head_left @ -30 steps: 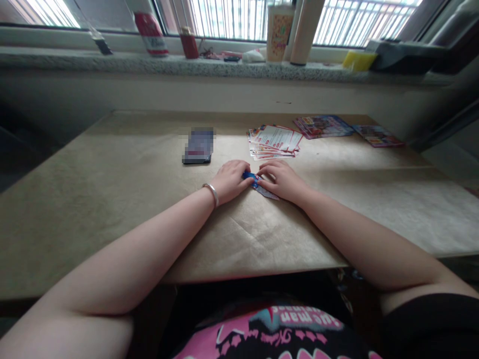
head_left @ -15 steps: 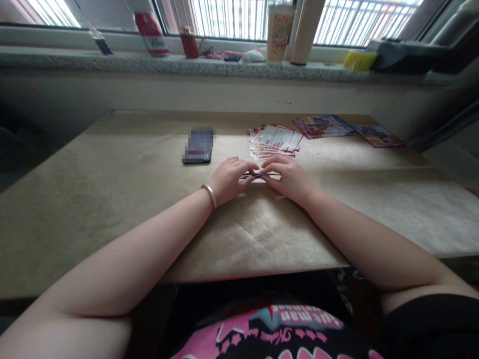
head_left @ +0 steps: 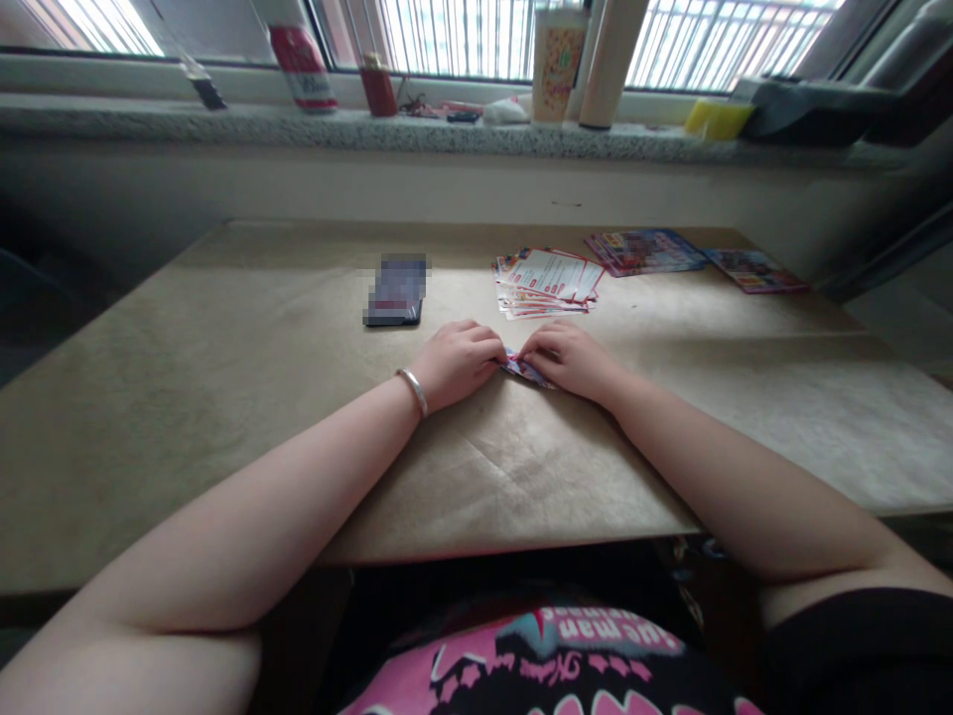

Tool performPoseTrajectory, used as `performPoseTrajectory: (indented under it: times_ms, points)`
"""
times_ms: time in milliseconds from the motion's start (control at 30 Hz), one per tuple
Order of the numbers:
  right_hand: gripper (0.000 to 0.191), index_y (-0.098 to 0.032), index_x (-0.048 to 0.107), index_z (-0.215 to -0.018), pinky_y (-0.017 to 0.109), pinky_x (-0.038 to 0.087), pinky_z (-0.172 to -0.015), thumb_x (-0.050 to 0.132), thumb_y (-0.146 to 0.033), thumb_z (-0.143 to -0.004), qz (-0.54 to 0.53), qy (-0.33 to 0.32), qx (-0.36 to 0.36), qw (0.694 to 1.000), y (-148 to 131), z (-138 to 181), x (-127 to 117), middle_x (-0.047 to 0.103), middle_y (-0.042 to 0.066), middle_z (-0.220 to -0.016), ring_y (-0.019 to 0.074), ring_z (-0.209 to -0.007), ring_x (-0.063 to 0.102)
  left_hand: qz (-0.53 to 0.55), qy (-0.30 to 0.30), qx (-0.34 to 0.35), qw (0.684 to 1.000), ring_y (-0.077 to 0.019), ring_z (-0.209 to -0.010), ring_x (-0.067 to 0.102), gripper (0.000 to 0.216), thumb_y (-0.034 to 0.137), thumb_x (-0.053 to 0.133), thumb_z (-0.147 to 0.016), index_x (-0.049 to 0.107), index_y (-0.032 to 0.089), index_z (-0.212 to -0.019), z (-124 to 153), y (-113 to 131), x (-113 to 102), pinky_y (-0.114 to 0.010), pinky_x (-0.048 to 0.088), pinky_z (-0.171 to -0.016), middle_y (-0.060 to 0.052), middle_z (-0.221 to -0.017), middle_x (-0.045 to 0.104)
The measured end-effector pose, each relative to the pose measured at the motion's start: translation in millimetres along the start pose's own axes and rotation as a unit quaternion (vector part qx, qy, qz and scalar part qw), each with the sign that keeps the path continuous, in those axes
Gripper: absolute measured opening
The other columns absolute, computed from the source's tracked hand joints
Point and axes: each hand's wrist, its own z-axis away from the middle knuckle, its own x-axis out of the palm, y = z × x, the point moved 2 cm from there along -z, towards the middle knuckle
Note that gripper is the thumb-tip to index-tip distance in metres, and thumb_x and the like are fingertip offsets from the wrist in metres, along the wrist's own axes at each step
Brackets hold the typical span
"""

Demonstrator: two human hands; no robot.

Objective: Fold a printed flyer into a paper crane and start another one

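Observation:
Above the near middle of the table, a flat colourful card packet (head_left: 530, 370), patterned in blue, pink and white, lies between my two hands. My left hand (head_left: 463, 359), with a silver bangle at the wrist, pinches its left end. At the top edge, the fingers of my right hand (head_left: 567, 357) are closed on the packet and cover much of its right part. Just beyond the hands is a fanned pile of cards (head_left: 551, 276), white with red edges, the top one printed with text.
A dark phone-like item (head_left: 397, 290), partly blurred out, lies left of the cards. Colourful packets (head_left: 646, 251) and another packet (head_left: 755, 270) lie at the back right of the table (head_left: 186, 417). On the windowsill stand a red can (head_left: 303, 68), a patterned cup (head_left: 558, 68) and a yellow object (head_left: 719, 119).
The packet was held edge-on between both hands; now its patterned face is tipped into view. Both hands have lowered slightly, and the fingers have curled further over it.

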Motion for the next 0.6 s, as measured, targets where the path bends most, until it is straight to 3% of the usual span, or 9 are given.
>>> performPoseTrajectory:
  times_ms: [300,500,600]
  points:
    - [0.025,-0.025,0.078,-0.090,0.035,0.049,-0.085,0.054,-0.016,-0.087,-0.022,0.000,-0.071,0.997,8.9,0.2,-1.9,0.074,0.004,-0.089,0.0185,-0.086,0.064,0.047,0.017,0.024,0.998,-0.0168,-0.098,0.064,0.027,0.015,0.048,-0.093,0.074,0.021,-0.096,3.7,-9.5,3.9,-0.031,0.050,-0.091,-0.003,-0.108,0.073]
    - [0.021,-0.024,0.077,-0.094,0.036,0.048,-0.087,0.059,-0.018,-0.086,0.020,-0.010,-0.091,0.996,8.3,0.7,-4.4,0.074,0.005,-0.089,0.0206,-0.090,0.062,-0.014,0.010,0.002,1.000,-0.0186,-0.085,0.062,0.025,0.030,0.054,-0.093,0.076,0.022,-0.102,6.7,-3.8,1.1,-0.033,0.051,-0.081,-0.008,-0.093,0.069]
    - [0.020,-0.025,0.076,-0.096,0.038,0.048,-0.090,0.060,-0.021,-0.087,0.031,-0.018,-0.095,0.995,7.0,1.5,-5.4,0.073,0.006,-0.093,0.0218,-0.095,0.061,-0.031,-0.009,0.000,0.999,-0.0199,-0.088,0.061,0.029,0.035,0.054,-0.094,0.073,0.020,-0.110,6.3,0.0,1.2,-0.033,0.051,-0.083,-0.009,-0.094,0.069]
